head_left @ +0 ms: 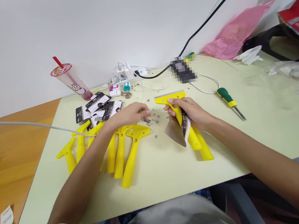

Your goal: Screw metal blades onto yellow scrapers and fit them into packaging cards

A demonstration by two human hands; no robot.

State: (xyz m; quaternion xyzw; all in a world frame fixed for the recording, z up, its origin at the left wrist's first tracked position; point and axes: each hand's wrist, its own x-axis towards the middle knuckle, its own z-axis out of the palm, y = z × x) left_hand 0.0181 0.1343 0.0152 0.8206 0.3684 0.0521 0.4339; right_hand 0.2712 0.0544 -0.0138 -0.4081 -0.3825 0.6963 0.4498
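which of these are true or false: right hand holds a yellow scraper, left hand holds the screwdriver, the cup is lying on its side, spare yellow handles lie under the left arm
1. The right hand holds a yellow scraper. True.
2. The left hand holds the screwdriver. False: the screwdriver lies alone on the table; the left hand is at the small screws.
3. The cup lies on its side. False: it stands, with a straw.
4. Spare yellow handles lie under the left arm. True.

Six loose yellow scraper handles point(121, 146), one yellow scraper in hand point(179, 113), one screwdriver point(229, 100), one lidded drink cup point(73, 82), two hands.
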